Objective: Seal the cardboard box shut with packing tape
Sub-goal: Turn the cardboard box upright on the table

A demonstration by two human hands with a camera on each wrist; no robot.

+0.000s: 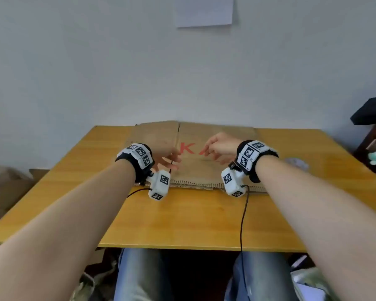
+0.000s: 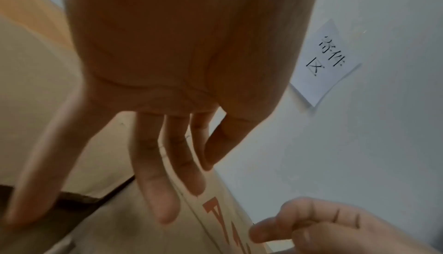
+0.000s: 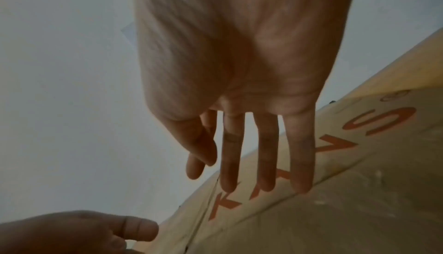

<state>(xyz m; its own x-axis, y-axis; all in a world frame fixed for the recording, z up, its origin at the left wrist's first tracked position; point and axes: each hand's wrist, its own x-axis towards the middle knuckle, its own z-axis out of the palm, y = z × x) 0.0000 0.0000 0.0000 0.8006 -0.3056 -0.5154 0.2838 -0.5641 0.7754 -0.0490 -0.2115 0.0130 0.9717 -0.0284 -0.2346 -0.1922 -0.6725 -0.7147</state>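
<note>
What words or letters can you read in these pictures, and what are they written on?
"K A" in red, the rest hidden by the hands: on the flattened cardboard box, head view.
"K", a letter covered by the right hand's fingers, then "A S": same box, right wrist view.
Three handwritten Chinese characters, the last reading "区", the first two too blurred: on the white paper on the wall.
Black-and-white square code markers, no words: on the wristbands.

Red capitals stood printed on the flattened cardboard box: a "K" and part of an "A" in the head view, "K", then "A", "S" in the right wrist view. At 12 o'clock from it, the paper sheet on the wall bore handwritten Chinese characters, the last reading "区", the rest too blurred to tell.
</note>
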